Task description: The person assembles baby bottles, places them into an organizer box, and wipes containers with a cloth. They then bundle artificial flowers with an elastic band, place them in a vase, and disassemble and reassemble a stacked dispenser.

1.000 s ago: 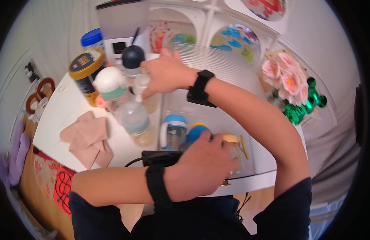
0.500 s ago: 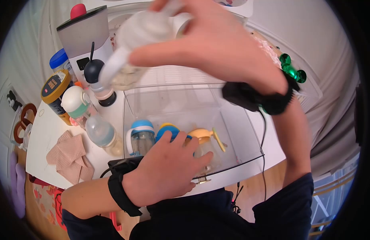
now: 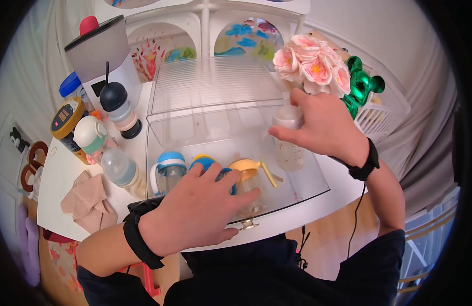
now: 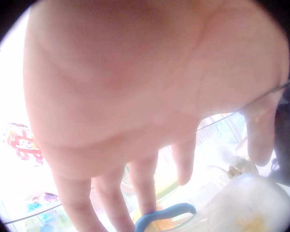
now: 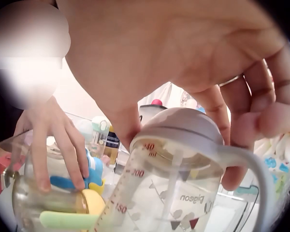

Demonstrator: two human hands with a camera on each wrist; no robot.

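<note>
- Rightward and lower than in the earlier frame: the white-lidded bottle [image 3: 289,152], now within the right side of the clear box [image 3: 195,131]; whether its base touches down is hard to tell.
- Right hand [image 3: 332,125]: thumb and fingers pinch its top between them.
- Left hand [image 3: 197,211]: fingers spread near the yellow-lidded cup [image 3: 244,169].

The right wrist view's edge crops the bottle [image 5: 164,176].

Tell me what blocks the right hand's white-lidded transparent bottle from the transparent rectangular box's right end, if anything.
Nothing visible blocks the bottle; the orange-lidded transparent cup is just left, inside the box.
</note>
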